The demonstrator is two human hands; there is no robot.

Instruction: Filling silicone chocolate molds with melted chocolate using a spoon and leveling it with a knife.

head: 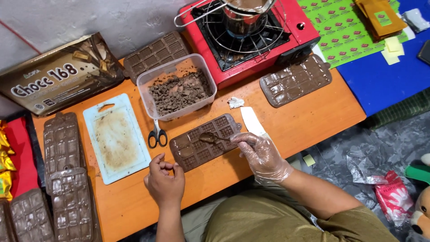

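Your gloved right hand is clamped on a spoon over the brown chocolate mould. Your bare left hand rests loosely curled, holding nothing, on the orange table at the mould's near left corner.

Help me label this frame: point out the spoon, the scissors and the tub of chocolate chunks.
spoon (208,137): head view, on its bowl.
scissors (157,136): head view, on the black handles.
tub of chocolate chunks (148,79): head view, on its left rim.

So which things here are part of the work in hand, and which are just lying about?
In use:
right hand, gloved, holding spoon
left hand steadying brown mould
tub of chocolate bits
pot on red stove

Lying about:
scissors
cutting board
sticker sheet
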